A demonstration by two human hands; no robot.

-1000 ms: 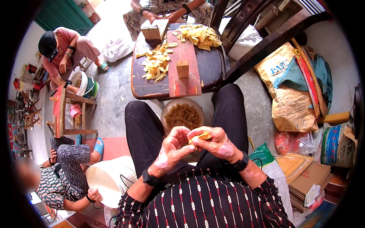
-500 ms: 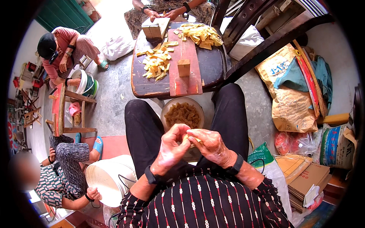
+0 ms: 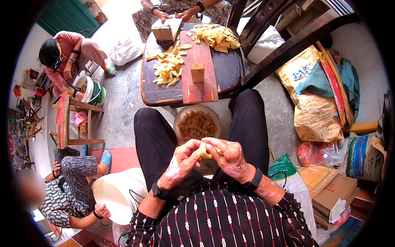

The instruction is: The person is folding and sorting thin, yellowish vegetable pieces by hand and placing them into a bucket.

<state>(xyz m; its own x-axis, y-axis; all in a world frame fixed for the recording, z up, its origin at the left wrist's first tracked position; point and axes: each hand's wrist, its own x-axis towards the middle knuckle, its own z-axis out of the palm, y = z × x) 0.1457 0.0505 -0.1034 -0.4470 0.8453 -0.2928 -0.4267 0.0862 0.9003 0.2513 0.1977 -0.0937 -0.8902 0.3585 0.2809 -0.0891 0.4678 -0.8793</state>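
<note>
Over my lap, my left hand (image 3: 183, 161) and my right hand (image 3: 231, 157) meet, their fingers pinching a pale yellow, folded strip (image 3: 204, 151) between them. The fingers hide part of the strip. Just beyond my hands, between my knees, a round bowl (image 3: 176, 123) holds brown-yellow twisted pieces (image 3: 198, 125). Farther off, flat yellow strips (image 3: 168, 68) lie loose on a dark wooden stool-like table (image 3: 228, 70). A second heap of yellow strips (image 3: 217, 38) sits at its far right. A reddish board (image 3: 202, 53) with an upright wooden block (image 3: 197, 73) runs down its middle.
A person's hands (image 3: 181, 15) work at a wooden block (image 3: 163, 32) across the table. To the left, one person reaches into a bucket (image 3: 98, 94); another sits beside a white tub (image 3: 119, 187). Sacks (image 3: 317, 111) and flattened cardboard (image 3: 333, 195) stand at right.
More of the yellow strip shows between my fingers, with a curled fold now visible. My left hand has tilted slightly; both hands stay in nearly the same place.
</note>
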